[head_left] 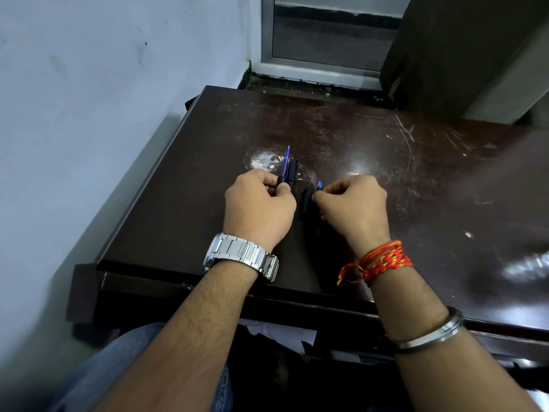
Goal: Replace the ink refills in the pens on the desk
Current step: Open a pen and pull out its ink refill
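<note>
My left hand (259,207) is closed around a black pen barrel (292,171) with a thin blue ink refill (287,157) sticking out of it, pointing away from me. My right hand (355,207) pinches a small black pen piece with a blue tip (319,184). Between the two hands more black pen parts (306,200) lie on the dark brown desk (386,150); their exact shape is hard to make out against the dark top.
The desk is scratched and glossy, set against a pale wall (89,99) on the left. A window frame (326,63) lies behind it and a dark panel (463,55) stands at back right. White paper (282,331) shows under the desk edge.
</note>
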Action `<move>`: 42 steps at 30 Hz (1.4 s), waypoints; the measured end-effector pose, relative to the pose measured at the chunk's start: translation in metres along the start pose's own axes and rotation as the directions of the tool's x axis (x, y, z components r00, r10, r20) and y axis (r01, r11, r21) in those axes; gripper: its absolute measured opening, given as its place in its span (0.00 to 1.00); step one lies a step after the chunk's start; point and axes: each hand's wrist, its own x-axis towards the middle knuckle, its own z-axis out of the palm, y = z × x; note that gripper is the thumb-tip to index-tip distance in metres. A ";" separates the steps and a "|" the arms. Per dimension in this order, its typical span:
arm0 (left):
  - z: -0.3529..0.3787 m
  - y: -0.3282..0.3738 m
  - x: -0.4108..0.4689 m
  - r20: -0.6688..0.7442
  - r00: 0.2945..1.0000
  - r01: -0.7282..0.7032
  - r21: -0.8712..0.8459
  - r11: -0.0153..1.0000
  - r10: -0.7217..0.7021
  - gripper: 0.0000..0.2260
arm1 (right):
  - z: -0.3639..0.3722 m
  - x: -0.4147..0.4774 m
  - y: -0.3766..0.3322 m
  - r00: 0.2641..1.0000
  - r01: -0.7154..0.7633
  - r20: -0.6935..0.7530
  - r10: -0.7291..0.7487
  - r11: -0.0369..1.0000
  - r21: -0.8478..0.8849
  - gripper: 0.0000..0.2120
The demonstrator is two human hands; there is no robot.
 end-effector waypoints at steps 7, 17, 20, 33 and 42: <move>0.001 -0.001 0.000 -0.002 1.000 -0.010 0.013 1.000 0.010 0.09 | -0.002 -0.002 -0.004 0.999 -0.005 0.039 0.007 0.999 -0.052 0.12; 0.007 -0.003 -0.001 0.034 0.999 -0.035 0.020 0.999 0.034 0.01 | 0.002 -0.004 -0.008 0.990 0.101 -0.103 -0.095 0.993 0.056 0.14; 0.008 -0.002 -0.002 0.066 0.995 -0.079 0.040 0.996 0.076 0.03 | 0.008 -0.007 -0.013 0.988 0.068 0.107 -0.113 0.933 0.352 0.17; -0.003 0.000 0.004 0.030 1.000 0.007 0.000 1.000 -0.007 0.08 | -0.001 0.004 -0.010 0.994 0.103 -0.088 -0.059 0.734 0.671 0.12; 0.000 -0.010 0.013 0.069 0.994 -0.091 0.138 0.986 0.082 0.06 | 0.010 0.002 -0.007 0.995 -0.038 0.095 -0.030 0.766 0.642 0.14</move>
